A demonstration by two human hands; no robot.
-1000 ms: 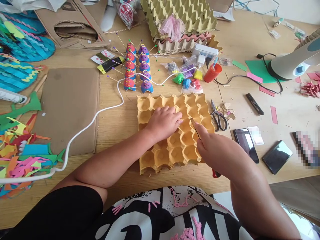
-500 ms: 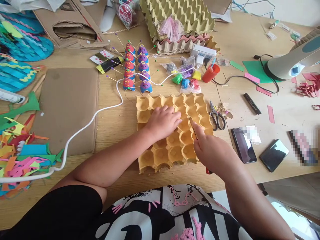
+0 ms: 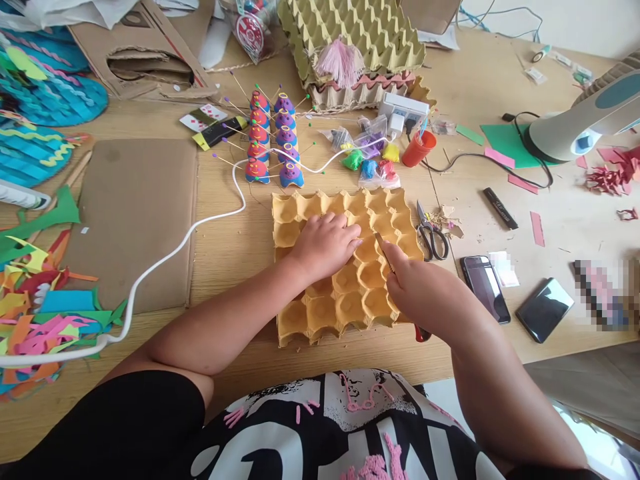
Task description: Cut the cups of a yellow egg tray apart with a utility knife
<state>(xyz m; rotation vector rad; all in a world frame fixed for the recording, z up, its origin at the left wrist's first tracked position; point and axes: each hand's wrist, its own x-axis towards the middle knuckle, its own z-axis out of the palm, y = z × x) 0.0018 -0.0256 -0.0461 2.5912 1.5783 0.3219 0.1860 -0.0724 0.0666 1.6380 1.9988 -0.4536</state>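
Observation:
A yellow cardboard egg tray (image 3: 349,308) lies on the table right in front of me. My left hand (image 3: 327,241) bears down on its middle, fingers curled over the cups and ridges. In my right hand (image 3: 417,283) is a knife (image 3: 383,245), its blade pointing away from me and touching the tray's ridge right of centre. A red and black end of the knife shows below the palm; the rest of the handle is hidden by the hand. Just past the tray's right edge lie black-handled scissors (image 3: 436,241).
Painted egg-cup figures (image 3: 258,170) with pins stand behind the tray. A white cable (image 3: 187,233) crosses the left side, over a cardboard sheet (image 3: 135,220). Rightward lie a phone (image 3: 485,289), a marker (image 3: 500,208) and a lamp (image 3: 560,137). More egg trays (image 3: 355,33) are stacked behind.
The knife has shifted slightly in the tray with my right hand, its red end now a little higher and further right. My left hand stays put. The view has moved slightly.

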